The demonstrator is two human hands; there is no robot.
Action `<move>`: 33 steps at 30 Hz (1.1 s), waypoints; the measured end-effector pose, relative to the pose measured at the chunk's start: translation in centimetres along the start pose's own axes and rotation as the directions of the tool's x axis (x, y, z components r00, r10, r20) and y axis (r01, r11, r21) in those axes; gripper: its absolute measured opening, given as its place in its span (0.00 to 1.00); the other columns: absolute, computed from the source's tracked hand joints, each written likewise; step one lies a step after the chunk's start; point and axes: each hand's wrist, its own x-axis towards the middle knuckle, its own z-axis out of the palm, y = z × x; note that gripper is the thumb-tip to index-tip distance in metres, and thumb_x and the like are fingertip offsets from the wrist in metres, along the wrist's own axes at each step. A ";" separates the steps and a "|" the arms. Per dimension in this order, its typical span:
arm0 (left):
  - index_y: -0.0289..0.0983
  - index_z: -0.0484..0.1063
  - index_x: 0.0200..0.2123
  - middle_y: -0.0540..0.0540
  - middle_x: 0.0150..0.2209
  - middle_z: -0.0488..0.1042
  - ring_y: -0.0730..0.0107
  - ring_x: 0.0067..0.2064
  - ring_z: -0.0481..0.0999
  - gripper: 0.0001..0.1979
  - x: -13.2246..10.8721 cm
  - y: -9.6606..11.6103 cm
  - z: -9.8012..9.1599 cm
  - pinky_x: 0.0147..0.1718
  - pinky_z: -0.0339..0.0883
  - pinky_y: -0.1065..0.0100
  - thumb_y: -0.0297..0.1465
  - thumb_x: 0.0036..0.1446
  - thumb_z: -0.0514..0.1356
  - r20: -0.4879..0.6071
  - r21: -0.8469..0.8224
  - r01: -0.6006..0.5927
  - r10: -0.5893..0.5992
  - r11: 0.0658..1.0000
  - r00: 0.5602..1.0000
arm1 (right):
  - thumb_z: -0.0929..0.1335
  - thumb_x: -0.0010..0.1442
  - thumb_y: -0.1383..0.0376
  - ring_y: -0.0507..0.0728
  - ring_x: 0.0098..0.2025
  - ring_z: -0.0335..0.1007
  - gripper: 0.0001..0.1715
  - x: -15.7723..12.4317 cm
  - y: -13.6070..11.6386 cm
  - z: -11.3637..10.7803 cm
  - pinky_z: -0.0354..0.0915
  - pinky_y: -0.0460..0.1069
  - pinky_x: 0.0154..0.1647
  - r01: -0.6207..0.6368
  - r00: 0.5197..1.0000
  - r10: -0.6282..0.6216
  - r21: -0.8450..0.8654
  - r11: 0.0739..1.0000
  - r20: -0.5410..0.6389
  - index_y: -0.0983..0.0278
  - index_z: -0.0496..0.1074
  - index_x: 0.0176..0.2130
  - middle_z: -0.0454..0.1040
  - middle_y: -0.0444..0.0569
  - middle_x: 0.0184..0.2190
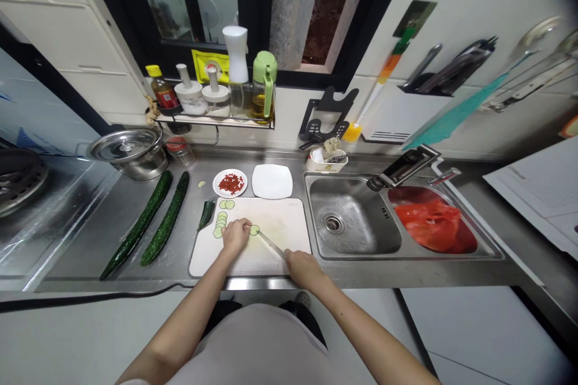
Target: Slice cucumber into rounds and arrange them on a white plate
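Observation:
My right hand [304, 267] is wrapped round the handle of a kitchen knife [271, 245], whose blade points up and left over the white cutting board [275, 264]. At the knife's tip is a pale green cucumber slice [254, 230]. My left hand [236, 236] rests just left of that slice with its fingers curled together; whether anything is between them is hidden. Beside it, overlapping cucumber slices [220, 222] lie in a row on the board. A dark green cucumber piece [206, 215] leans at the board's left edge.
Two whole cucumbers [142, 225] lie on the left. Behind the board stand a plate [217, 183] of small red pieces and a white square plate [271, 181]. A lidded pot [149, 162] is at back left. The sink [356, 246] is right, with a red bag [428, 222] in its second basin.

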 end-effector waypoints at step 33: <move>0.43 0.74 0.38 0.46 0.40 0.76 0.58 0.46 0.72 0.10 -0.2 0.6 -0.5 0.46 0.57 0.59 0.31 0.51 0.58 0.046 0.040 -0.037 0.035 0.999 0.998 | 0.58 0.60 0.73 0.62 0.45 0.74 0.17 0.5 -0.6 0.3 0.65 0.52 0.40 0.000 1.000 0.000 0.001 1.000 -0.006 0.67 0.68 0.47 0.76 0.60 0.40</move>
